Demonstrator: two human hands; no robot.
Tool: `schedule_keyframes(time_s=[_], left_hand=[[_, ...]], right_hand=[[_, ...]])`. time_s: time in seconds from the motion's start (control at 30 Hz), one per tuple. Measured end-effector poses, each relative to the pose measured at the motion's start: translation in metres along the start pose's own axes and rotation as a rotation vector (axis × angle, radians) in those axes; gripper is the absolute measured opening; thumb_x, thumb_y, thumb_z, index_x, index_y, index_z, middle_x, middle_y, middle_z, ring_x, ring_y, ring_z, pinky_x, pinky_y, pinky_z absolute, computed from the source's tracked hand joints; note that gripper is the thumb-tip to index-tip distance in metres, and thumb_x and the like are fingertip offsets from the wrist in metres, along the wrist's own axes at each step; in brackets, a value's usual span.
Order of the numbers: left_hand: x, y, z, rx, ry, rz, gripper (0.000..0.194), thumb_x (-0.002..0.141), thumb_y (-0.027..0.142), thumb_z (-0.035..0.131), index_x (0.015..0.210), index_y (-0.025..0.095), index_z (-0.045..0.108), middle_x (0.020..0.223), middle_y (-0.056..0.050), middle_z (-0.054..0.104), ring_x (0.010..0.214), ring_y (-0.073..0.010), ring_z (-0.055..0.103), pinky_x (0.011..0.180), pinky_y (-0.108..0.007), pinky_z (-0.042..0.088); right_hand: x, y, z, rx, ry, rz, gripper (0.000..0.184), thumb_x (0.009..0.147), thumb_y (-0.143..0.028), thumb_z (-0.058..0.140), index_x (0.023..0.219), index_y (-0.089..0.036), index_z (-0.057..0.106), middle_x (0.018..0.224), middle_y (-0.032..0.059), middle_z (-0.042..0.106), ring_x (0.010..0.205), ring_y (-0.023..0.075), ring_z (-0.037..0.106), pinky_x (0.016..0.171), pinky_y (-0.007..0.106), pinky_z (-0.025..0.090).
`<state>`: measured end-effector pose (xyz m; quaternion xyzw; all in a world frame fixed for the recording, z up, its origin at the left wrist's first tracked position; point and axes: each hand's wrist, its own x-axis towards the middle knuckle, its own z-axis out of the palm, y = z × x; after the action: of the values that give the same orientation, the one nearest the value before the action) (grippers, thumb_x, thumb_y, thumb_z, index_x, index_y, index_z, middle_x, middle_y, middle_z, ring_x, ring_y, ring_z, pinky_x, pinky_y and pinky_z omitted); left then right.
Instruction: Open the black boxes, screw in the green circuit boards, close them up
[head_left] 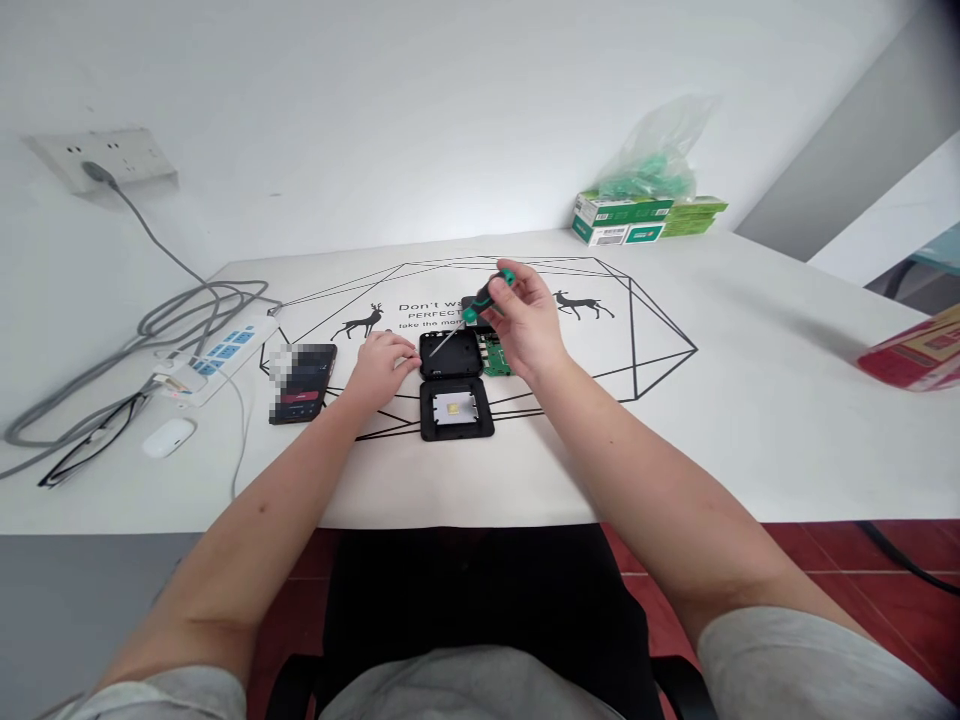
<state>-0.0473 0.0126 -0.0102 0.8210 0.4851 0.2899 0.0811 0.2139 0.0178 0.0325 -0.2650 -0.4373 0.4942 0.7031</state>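
Note:
My right hand [534, 322] is closed around the green and black handle of a screwdriver [487, 296]. Its thin metal shaft slants down to the left, with the tip over the inside of a black plastic case half [454, 362]. At the left edge of that case half, my left hand [386, 365] has its fingers curled and their tips against the rim. A second black case half [456, 432], with a pale metal plate and a small yellowish square in it, lies just in front. Partly behind my right hand is a green circuit board [495, 358]; a dark flat piece behind the screwdriver is mostly covered.
Left of my arm lies a phone [304, 384], with a power strip [229, 358], grey cable, white earbud case [169, 437] and glasses [94, 440] beyond. Green and white boxes [622, 218] with a plastic bag stand by the wall. A red package [911, 352] sits at the right edge.

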Motion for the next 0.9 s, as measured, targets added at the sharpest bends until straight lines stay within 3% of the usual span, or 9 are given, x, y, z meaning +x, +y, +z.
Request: schedule_keyframes(time_s=[0.1, 0.23, 0.33, 0.4, 0.5, 0.63, 0.77, 0.83, 0.9], left_hand=[[0.001, -0.011, 0.003, 0.070, 0.048, -0.097, 0.028, 0.102, 0.042, 0.059, 0.099, 0.027, 0.082, 0.119, -0.009, 0.077, 0.124, -0.0364, 0.056, 0.115, -0.064, 0.044], [0.000, -0.017, 0.008, 0.122, 0.069, -0.145, 0.032, 0.105, 0.046, 0.057, 0.102, 0.028, 0.083, 0.124, -0.012, 0.074, 0.129, -0.0402, 0.051, 0.111, -0.066, 0.044], [-0.001, -0.015, 0.012, 0.133, 0.071, -0.167, 0.031, 0.105, 0.044, 0.057, 0.107, 0.029, 0.084, 0.127, -0.013, 0.072, 0.132, -0.0414, 0.048, 0.109, -0.066, 0.045], [-0.002, -0.012, 0.014, 0.145, 0.056, -0.188, 0.029, 0.105, 0.041, 0.058, 0.111, 0.029, 0.084, 0.129, -0.013, 0.071, 0.134, -0.0423, 0.047, 0.109, -0.066, 0.044], [-0.004, -0.010, 0.016, 0.169, 0.038, -0.194, 0.030, 0.104, 0.038, 0.058, 0.119, 0.029, 0.082, 0.133, -0.014, 0.070, 0.135, -0.0436, 0.046, 0.109, -0.068, 0.042], [-0.007, -0.001, 0.015, 0.168, 0.070, -0.152, 0.033, 0.105, 0.036, 0.055, 0.127, 0.029, 0.078, 0.134, -0.014, 0.070, 0.136, -0.0417, 0.048, 0.112, -0.066, 0.042], [-0.008, 0.027, 0.006, 0.106, 0.033, -0.030, 0.033, 0.106, 0.033, 0.049, 0.124, 0.023, 0.075, 0.130, -0.014, 0.071, 0.134, -0.0359, 0.053, 0.120, -0.058, 0.040], [-0.007, 0.049, -0.002, 0.070, -0.067, 0.065, 0.035, 0.106, 0.033, 0.046, 0.125, 0.022, 0.074, 0.128, -0.014, 0.071, 0.130, -0.0327, 0.058, 0.119, -0.053, 0.042], [-0.003, 0.072, -0.011, 0.077, -0.299, 0.119, 0.037, 0.104, 0.040, 0.050, 0.126, 0.021, 0.073, 0.124, -0.013, 0.072, 0.121, -0.0311, 0.063, 0.108, -0.046, 0.049]], right_hand=[[0.023, 0.002, -0.024, 0.008, 0.172, -0.006, 0.046, 0.076, -0.049, 0.093, 0.109, -0.031, 0.068, 0.093, -0.0050, 0.064, 0.082, 0.0108, 0.066, 0.072, 0.024, 0.060], [0.055, 0.006, -0.065, 0.011, 0.457, 0.046, 0.033, 0.086, -0.043, 0.084, 0.088, -0.025, 0.056, 0.076, -0.0061, 0.058, 0.065, 0.0084, 0.061, 0.059, 0.020, 0.056], [0.069, 0.011, -0.095, -0.200, 0.693, 0.129, 0.038, 0.091, -0.042, 0.076, 0.079, -0.025, 0.045, 0.066, -0.0088, 0.049, 0.055, 0.0069, 0.052, 0.053, 0.018, 0.052], [0.071, 0.015, -0.111, -0.265, 0.744, 0.136, 0.036, 0.094, -0.040, 0.071, 0.076, -0.026, 0.043, 0.063, -0.0096, 0.045, 0.051, 0.0065, 0.046, 0.047, 0.018, 0.045], [0.070, 0.023, -0.125, -0.353, 0.719, 0.137, 0.025, 0.091, -0.031, 0.068, 0.075, -0.024, 0.050, 0.060, -0.0086, 0.046, 0.050, 0.0076, 0.043, 0.043, 0.019, 0.038], [0.068, 0.030, -0.128, -0.502, 0.572, 0.128, 0.017, 0.083, -0.028, 0.072, 0.076, -0.021, 0.059, 0.061, -0.0055, 0.054, 0.056, 0.0091, 0.047, 0.050, 0.022, 0.043], [0.069, 0.034, -0.126, -0.680, 0.448, 0.146, 0.020, 0.080, -0.035, 0.074, 0.075, -0.020, 0.061, 0.060, -0.0043, 0.055, 0.060, 0.0114, 0.050, 0.056, 0.025, 0.047], [0.070, 0.034, -0.125, -0.767, 0.383, 0.153, 0.022, 0.079, -0.038, 0.074, 0.074, -0.021, 0.062, 0.063, -0.0026, 0.058, 0.063, 0.0137, 0.055, 0.059, 0.026, 0.049], [0.070, 0.034, -0.125, -0.860, 0.303, 0.152, 0.022, 0.079, -0.041, 0.072, 0.078, -0.021, 0.063, 0.069, -0.0004, 0.063, 0.069, 0.0162, 0.060, 0.063, 0.026, 0.052]])
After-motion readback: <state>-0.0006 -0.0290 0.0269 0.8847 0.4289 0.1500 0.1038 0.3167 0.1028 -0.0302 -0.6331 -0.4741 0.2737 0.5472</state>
